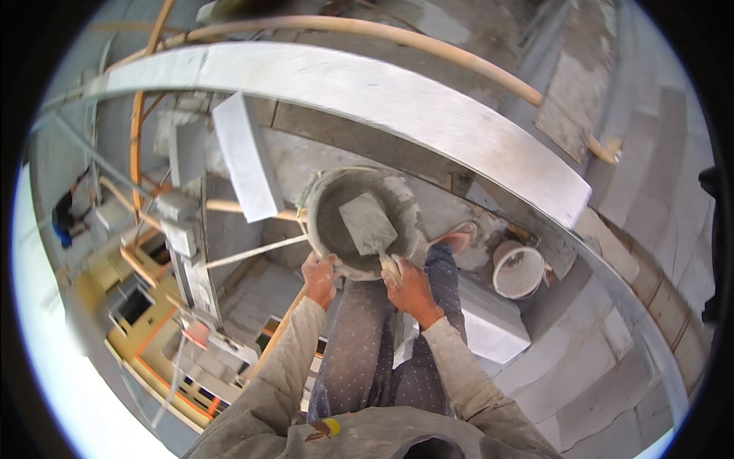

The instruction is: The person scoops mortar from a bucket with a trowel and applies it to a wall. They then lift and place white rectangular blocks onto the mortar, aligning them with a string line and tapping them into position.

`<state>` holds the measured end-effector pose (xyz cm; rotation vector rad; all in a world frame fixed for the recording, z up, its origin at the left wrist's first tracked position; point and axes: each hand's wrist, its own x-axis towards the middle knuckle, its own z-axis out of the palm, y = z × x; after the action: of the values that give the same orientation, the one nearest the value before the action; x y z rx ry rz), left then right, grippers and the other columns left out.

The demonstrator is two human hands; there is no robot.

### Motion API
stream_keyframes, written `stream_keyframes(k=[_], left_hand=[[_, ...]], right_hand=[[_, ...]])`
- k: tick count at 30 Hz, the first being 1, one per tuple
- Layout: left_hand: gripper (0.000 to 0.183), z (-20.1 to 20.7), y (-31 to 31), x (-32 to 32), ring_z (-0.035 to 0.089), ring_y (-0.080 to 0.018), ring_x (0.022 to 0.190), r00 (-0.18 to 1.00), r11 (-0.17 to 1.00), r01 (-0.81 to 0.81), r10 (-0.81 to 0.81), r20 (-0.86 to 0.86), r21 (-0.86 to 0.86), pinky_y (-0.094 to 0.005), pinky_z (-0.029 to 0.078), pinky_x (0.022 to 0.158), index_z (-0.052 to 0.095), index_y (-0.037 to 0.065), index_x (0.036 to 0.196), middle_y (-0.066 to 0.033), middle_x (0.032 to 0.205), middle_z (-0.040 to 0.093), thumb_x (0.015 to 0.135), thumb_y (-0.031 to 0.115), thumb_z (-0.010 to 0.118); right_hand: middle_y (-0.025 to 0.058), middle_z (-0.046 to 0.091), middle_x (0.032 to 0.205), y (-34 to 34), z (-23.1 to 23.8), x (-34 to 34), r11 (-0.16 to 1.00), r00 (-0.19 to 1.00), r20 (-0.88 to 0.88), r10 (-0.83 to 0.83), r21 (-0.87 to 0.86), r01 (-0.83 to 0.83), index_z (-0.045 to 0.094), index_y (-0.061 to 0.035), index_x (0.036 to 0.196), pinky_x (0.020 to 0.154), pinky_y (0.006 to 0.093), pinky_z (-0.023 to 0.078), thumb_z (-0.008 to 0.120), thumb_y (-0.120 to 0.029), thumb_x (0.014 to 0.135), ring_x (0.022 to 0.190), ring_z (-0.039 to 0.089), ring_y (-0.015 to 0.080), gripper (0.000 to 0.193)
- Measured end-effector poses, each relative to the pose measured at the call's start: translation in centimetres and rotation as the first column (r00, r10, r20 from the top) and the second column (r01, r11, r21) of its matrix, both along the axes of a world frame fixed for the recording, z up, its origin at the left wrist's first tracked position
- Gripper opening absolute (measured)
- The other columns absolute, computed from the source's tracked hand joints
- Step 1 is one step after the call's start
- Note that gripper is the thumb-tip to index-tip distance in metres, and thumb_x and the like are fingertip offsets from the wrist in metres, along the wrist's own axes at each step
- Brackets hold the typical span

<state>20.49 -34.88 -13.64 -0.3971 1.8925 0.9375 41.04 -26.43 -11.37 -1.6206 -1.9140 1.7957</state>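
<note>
Way over on the left there's another person (67, 218) bent over, pretty small in view. Coming right, a rust-orange pole (138, 145) stands up, then a long white block (248, 157) sits at a slant, just left of the bucket.

Next is the wearer's left hand (319, 279), fingers curled over the near-left edge of the bucket (414, 219), so it's basically clamped on the rim. The bucket is about mid-view, right in front of the knees, with wet-looking grey mortar (329, 222) inside. The trowel (367, 222) has its broad, grey-smeared blade over the bucket's opening; can't really tell if it's touching the mix.

The right hand (413, 289) is closed around the trowel's handle at the near-right rim, fingers wrapped snugly. Further right there's a sandalled foot (456, 237), another white block (493, 325) beside the leg, and a smaller pale bucket (518, 269).
</note>
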Motion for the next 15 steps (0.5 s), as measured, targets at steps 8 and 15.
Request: stream_keyframes(k=[8,15], left_hand=[[0.028,-3.5,-1.3,-4.6,0.065,-0.0275,0.094,0.985,0.979,-0.172,0.171,0.019,0.112,-0.0456,0.057,0.086,0.057,-0.001,0.117,-0.0116,0.106,0.064,0.090,-0.003,0.052],[0.026,1.4,-2.7,-5.5,0.062,-0.0141,0.080,0.875,0.940,0.337,-0.292,-0.386,0.054,-0.0307,0.051,0.073,0.069,-0.005,0.098,-0.0068,0.091,0.070,0.072,-0.002,0.066]], right_hand=[[0.0320,0.056,0.127,2.0,-3.4,-6.7,0.856,0.777,0.422,0.468,0.002,-0.517,0.049,0.0055,0.134,0.090,0.0501,0.051,0.064,-0.013,0.085,0.106,0.063,0.0459,0.054],[0.0301,0.063,0.113,2.3,-4.4,-9.2,0.900,0.851,0.292,0.437,-0.141,-0.413,0.061,0.0049,0.118,0.087,0.0511,0.054,0.062,-0.020,0.087,0.098,0.066,0.0452,0.040]])
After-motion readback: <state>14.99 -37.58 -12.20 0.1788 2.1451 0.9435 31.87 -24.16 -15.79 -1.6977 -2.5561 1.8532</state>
